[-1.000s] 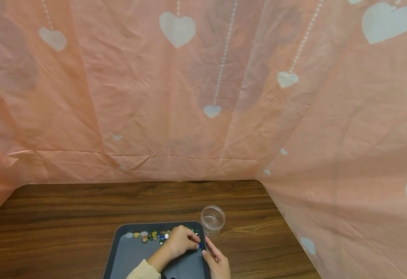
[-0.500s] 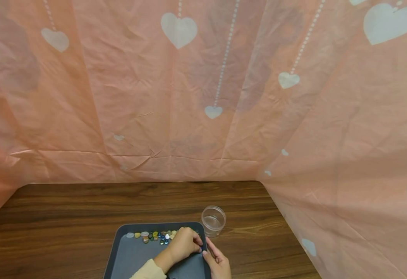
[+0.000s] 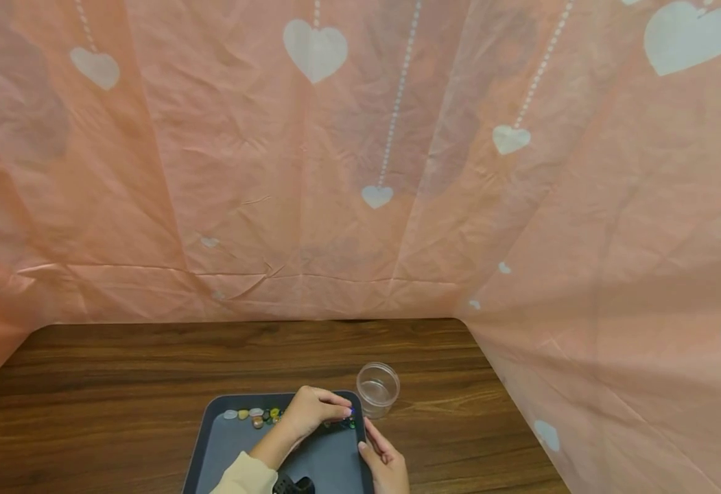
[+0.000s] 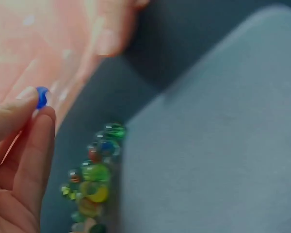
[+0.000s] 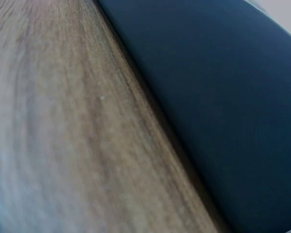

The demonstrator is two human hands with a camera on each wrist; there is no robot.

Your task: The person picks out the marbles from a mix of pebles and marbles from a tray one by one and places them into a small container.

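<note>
My left hand (image 3: 313,412) reaches across the dark grey tray (image 3: 335,463) to its far right corner. Between thumb and fingertip it pinches a blue marble (image 4: 41,97) with a white streak, raised above the tray wall in the left wrist view. Several glass marbles (image 4: 94,174), green, yellow and amber, lie along the tray's inner edge below that hand. My right hand (image 3: 387,463) holds the tray's right side, thumb at the rim and fingers along the outer wall. The right wrist view shows only the tray's outer wall (image 5: 208,97) and wood.
A clear round plastic jar (image 3: 378,390) stands just beyond the tray's far right corner. More stones and marbles (image 3: 256,414) line the tray's far edge. The wooden table (image 3: 150,357) meets a pink curtain (image 3: 243,206) with hearts at the back and sides.
My left hand has lifted from the tray's right edge toward the far corner, and the blue marble now shows at its fingertips. The right hand stays on the rim.
</note>
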